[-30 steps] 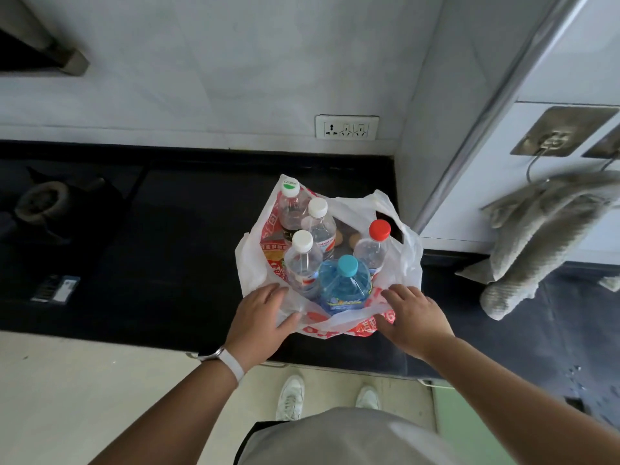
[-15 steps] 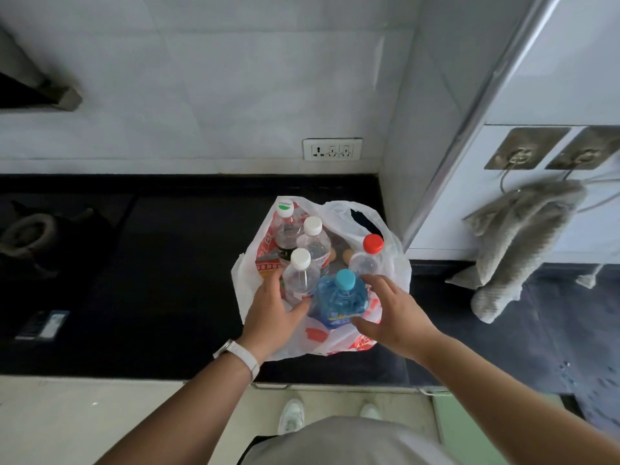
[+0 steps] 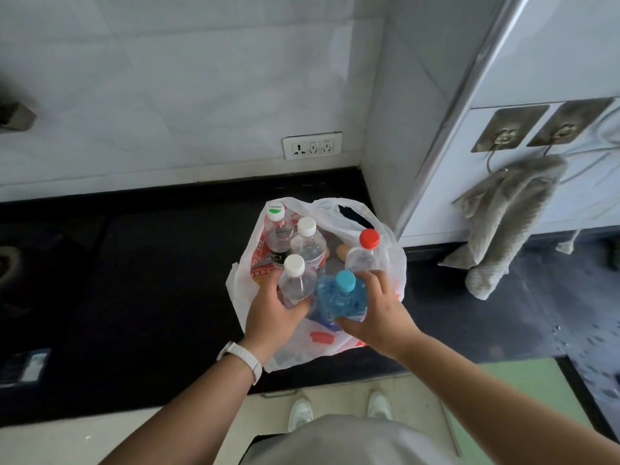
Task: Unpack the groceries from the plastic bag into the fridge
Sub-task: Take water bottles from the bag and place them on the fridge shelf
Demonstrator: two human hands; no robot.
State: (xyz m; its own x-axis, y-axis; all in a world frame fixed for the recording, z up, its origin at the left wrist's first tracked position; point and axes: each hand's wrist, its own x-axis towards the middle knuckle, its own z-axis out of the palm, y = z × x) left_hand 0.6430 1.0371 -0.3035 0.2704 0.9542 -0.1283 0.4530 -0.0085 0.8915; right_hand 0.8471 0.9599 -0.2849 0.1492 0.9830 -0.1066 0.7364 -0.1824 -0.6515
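Observation:
A white plastic bag (image 3: 322, 344) with red print stands open on the black counter (image 3: 151, 280). Several bottles stand in it. My left hand (image 3: 273, 313) is wrapped around a clear bottle with a white cap (image 3: 295, 278). My right hand (image 3: 377, 313) grips a blue bottle with a light-blue cap (image 3: 340, 298). Behind them stand a second white-capped bottle (image 3: 308, 243), a bottle with a green and white cap (image 3: 276, 229) and a red-capped bottle (image 3: 364, 251). A pale round item (image 3: 342, 252) shows between the bottles.
The white fridge (image 3: 536, 78) rises at the right, with two stick-on hooks (image 3: 543, 127) and a grey towel (image 3: 503, 223) hanging from them. A wall socket (image 3: 312, 146) sits above the counter. A stove burner (image 3: 5, 263) lies at far left. The counter's right part is wet.
My hands have moved from the bag's near rim into the bag and closed on two bottles. The view has shifted slightly, so the bag sits lower in the frame.

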